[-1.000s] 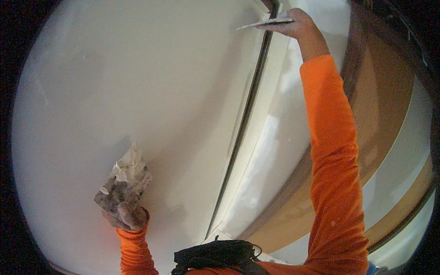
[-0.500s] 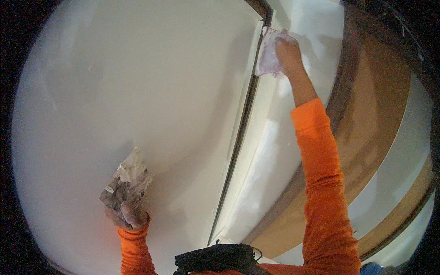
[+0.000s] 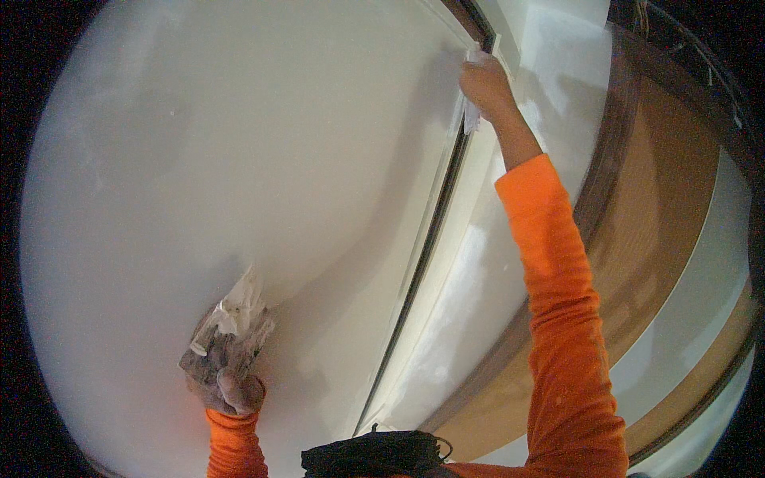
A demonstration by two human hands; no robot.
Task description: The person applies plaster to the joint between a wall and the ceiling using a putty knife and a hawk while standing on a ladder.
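My left hand (image 3: 233, 394) grips a flat, dirty plate (image 3: 213, 358) at lower left, thumb across its face. White putty (image 3: 237, 309) is heaped toward the plate's far corner. At the upper right, my right hand (image 3: 488, 86) is closed on a thin, pale, putty-smeared scraper (image 3: 472, 121). That scraper is seen nearly edge-on and lies along the dark strip (image 3: 437, 219) between the large off-white surface (image 3: 263, 159) and a pale border (image 3: 470, 183). The hand hides much of the scraper, and whether its edge touches the strip I cannot tell.
Right of the pale border, a whitish surface (image 3: 558, 88) leads to a brown panel (image 3: 661, 151) with a darker brown edge. A black pouch-like object (image 3: 370, 454) is at the bottom middle, by my body. Dark cable-like lines show at the upper right.
My right hand has shifted slightly left and turned the scraper from its broad face to nearly edge-on at the strip. My left hand with the plate sits slightly lower and farther right in view.
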